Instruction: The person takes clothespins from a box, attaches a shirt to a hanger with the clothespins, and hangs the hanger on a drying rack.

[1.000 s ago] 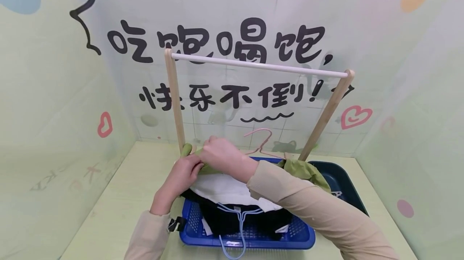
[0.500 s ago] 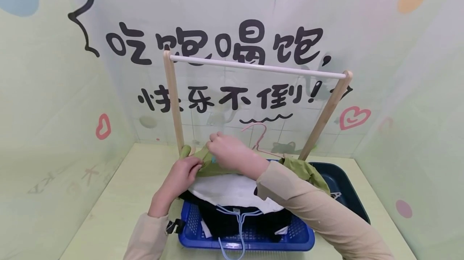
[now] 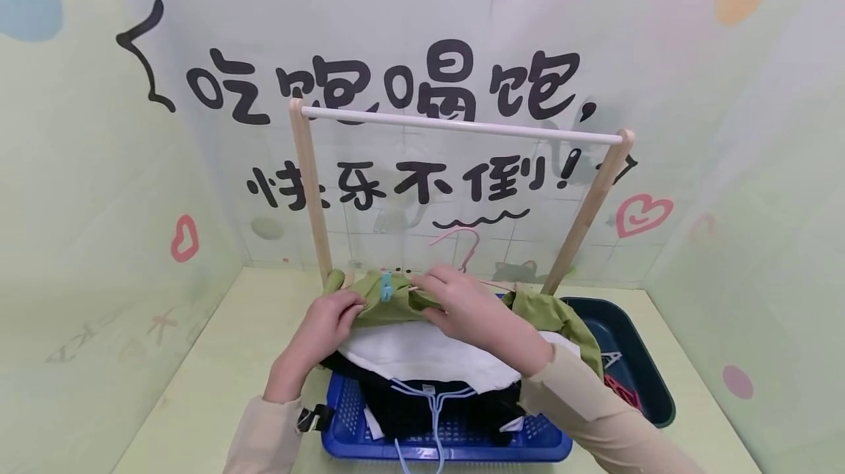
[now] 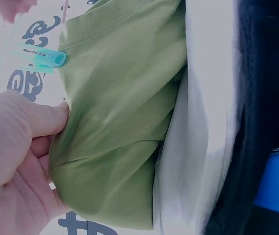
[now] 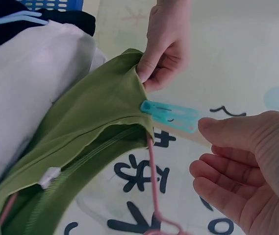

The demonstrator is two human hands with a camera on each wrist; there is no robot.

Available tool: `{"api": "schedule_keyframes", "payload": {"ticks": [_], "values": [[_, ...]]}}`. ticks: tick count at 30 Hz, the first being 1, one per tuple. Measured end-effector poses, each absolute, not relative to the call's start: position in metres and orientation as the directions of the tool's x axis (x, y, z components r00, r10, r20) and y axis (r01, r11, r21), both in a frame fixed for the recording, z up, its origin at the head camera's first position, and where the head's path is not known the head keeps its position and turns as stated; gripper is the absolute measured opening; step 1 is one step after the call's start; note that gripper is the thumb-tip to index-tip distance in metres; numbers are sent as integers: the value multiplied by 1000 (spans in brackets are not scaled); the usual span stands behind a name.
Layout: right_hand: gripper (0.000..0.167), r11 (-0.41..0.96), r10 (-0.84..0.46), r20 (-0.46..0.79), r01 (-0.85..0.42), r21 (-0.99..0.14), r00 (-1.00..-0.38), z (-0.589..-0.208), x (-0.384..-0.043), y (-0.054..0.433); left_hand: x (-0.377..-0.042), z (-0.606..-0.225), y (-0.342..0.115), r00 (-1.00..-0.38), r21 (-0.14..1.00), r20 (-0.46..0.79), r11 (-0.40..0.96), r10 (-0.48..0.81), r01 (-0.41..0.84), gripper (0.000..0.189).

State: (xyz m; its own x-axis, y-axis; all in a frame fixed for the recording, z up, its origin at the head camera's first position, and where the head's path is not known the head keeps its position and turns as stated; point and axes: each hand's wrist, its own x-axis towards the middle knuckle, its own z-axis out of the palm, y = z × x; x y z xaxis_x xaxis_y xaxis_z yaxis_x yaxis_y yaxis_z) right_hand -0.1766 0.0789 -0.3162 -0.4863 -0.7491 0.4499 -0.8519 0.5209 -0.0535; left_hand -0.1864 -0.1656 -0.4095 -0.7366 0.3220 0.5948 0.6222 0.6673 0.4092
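Observation:
A green garment [image 3: 561, 312] hangs on a pink hanger [image 5: 154, 181], which shows at its neckline. My left hand [image 3: 323, 323] pinches the garment's shoulder edge between thumb and fingers. Beside it, a turquoise clothespin [image 5: 171, 115] is clipped to the neckline where the hanger's arm comes out. My right hand [image 5: 249, 166] is apart from the clothespin, fingers loosely bent with nothing between them. In the head view it is over the neckline, right of the clothespin. A white garment [image 3: 409, 349] lies nearer me, over black clothing with a light-blue hanger [image 3: 436, 408].
A blue basket [image 3: 449, 452] holds the clothes. Behind it stands a wooden rack with a white rail [image 3: 462, 124]. To the right, a dark green tray [image 3: 650, 345] holds a whitish clothespin [image 3: 612, 359] and red ones [image 3: 623, 391]. A printed wall cloth is behind.
My right hand has come away from the left part of the neckline and moved right, leaving the turquoise clothespin in sight on the green garment. My left hand keeps its pinch.

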Motion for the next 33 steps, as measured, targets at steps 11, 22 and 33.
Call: {"api": "schedule_keyframes", "payload": {"ticks": [11,22,33], "values": [[39,578,-518,664,-793,-194,-540,-353,-171,166,-186,-414,-170,-709,395,630,654,317,645,14],[35,820,-185,679,-492,-291,-711,-401,-157,266,-186,-415,-174,-682,381,663,645,309,662,17],[21,898,-101,258,-200,-393,-961,-446,-151,321,-189,-415,-174,-688,408,655,622,311,669,17]]}}
